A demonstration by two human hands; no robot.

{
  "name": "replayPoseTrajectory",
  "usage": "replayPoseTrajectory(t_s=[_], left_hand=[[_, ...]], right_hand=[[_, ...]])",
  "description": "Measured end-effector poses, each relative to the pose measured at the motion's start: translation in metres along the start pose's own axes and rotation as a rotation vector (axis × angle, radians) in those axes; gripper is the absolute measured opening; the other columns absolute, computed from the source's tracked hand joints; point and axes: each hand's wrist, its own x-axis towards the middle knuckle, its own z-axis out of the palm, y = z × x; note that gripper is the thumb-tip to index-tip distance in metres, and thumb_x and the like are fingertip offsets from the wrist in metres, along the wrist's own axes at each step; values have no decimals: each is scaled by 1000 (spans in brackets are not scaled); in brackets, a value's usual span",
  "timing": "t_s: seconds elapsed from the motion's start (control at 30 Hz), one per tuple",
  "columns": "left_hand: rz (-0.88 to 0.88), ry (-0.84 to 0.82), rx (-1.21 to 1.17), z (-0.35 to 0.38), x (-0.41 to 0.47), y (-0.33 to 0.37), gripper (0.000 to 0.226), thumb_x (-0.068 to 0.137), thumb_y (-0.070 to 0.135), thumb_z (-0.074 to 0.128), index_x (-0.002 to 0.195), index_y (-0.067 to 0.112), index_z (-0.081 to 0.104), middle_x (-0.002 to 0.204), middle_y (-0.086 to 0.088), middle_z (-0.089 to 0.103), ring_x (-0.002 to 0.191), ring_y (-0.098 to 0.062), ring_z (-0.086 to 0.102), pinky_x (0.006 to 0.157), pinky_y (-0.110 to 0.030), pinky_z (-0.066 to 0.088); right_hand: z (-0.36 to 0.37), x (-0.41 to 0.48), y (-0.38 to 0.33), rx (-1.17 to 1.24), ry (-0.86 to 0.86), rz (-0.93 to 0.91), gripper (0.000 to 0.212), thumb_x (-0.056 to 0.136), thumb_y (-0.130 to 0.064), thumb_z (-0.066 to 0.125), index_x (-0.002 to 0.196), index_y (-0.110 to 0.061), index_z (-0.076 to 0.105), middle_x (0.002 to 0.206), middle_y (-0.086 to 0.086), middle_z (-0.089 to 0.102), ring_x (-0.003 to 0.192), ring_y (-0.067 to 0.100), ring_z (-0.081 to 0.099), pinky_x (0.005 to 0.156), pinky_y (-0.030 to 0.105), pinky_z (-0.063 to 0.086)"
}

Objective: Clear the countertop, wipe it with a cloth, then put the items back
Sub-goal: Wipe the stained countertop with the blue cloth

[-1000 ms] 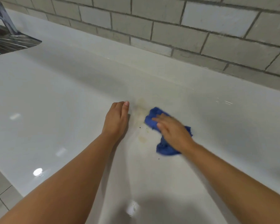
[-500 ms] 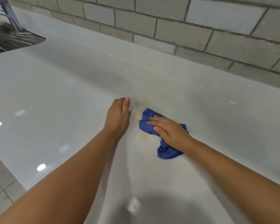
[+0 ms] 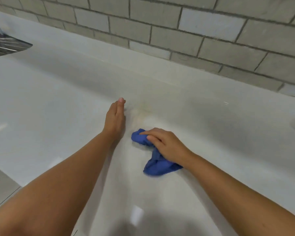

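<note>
A crumpled blue cloth [image 3: 157, 165] lies on the glossy white countertop [image 3: 49, 103], near its middle. My right hand [image 3: 167, 144] presses down on the cloth, fingers curled over its far end. My left hand [image 3: 115, 118] rests flat on the bare counter just left of the cloth, fingers together and holding nothing. A faint yellowish smear [image 3: 143, 114] marks the surface beyond the cloth, between the two hands.
A grey tiled wall [image 3: 194, 31] runs along the back of the counter. The ribbed metal drainer of a sink [image 3: 5, 46] sits at the far left. The counter's front edge and floor tiles [image 3: 0, 184] show at the lower left.
My right hand has dragged the blue cloth toward me and slightly right, off the stained patch. The left hand has stayed planted on the counter.
</note>
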Motion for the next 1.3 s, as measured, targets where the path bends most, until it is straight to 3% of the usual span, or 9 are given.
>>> replayPoseTrajectory(t_s=[0.13, 0.3, 0.6, 0.77, 0.87, 1.0, 1.1, 1.2, 1.3], left_hand=[[47, -91, -6, -17, -18, 0, 49, 99, 46, 22, 132, 20, 48, 132, 11, 48, 113, -1, 45, 80, -1, 30], [102, -115, -20, -32, -34, -4, 48, 100, 44, 22, 131, 19, 49, 133, 7, 50, 124, -6, 45, 97, -17, 29], [34, -92, -39, -33, -56, -11, 45, 101, 39, 24, 131, 18, 49, 129, 8, 50, 115, -5, 45, 96, -20, 29], [61, -89, 40, -37, -60, -10, 43, 100, 39, 26, 127, 17, 52, 116, 11, 51, 106, -4, 47, 90, -17, 29], [48, -93, 22, -36, -59, -8, 42, 100, 39, 27, 125, 17, 52, 113, 12, 51, 105, -5, 47, 89, -17, 29], [48, -96, -1, -34, -59, -8, 42, 100, 39, 27, 124, 16, 53, 114, 11, 52, 108, -7, 49, 92, -20, 32], [12, -84, -36, -34, -58, -9, 39, 100, 40, 29, 120, 19, 54, 113, 11, 54, 107, -7, 50, 91, -20, 32], [20, -94, -31, -34, -59, -8, 42, 100, 40, 29, 122, 17, 55, 114, 10, 54, 108, -8, 51, 91, -20, 32], [43, -110, -4, -35, -59, -9, 37, 100, 40, 28, 113, 19, 56, 108, 10, 55, 103, -7, 50, 82, -13, 33]], right_hand=[[-79, 0, 45, 112, 302, 290, 24, 99, -15, 41, 108, -16, 64, 107, -4, 61, 100, 13, 56, 89, 21, 37], [-92, -14, 108, -315, 229, 622, 41, 101, -20, 34, 140, -9, 40, 147, 11, 39, 132, 25, 39, 105, 27, 28], [41, 11, -1, -327, 104, 0, 35, 99, -10, 37, 129, -5, 54, 137, 10, 51, 129, 22, 43, 105, 27, 27], [6, 46, 28, -361, 199, 343, 32, 98, -9, 33, 110, 2, 61, 120, 16, 58, 111, 30, 54, 88, 33, 40], [29, 35, 7, -383, 181, 266, 31, 96, -7, 37, 115, 3, 60, 123, 17, 56, 115, 30, 51, 95, 32, 37], [46, -1, -7, -307, 53, 30, 36, 100, -9, 36, 132, -6, 51, 141, 6, 46, 134, 18, 37, 99, 6, 14], [17, 10, 0, -63, -59, 98, 29, 98, -7, 43, 122, -6, 60, 125, 3, 58, 118, 15, 50, 90, -1, 27], [-33, 14, 12, 97, 66, 248, 27, 97, -7, 45, 119, -2, 60, 113, 0, 59, 103, 10, 50, 77, -4, 35], [-77, -8, 37, 112, 187, 373, 30, 98, -14, 44, 121, -2, 59, 127, 9, 58, 112, 14, 52, 89, 8, 38]])
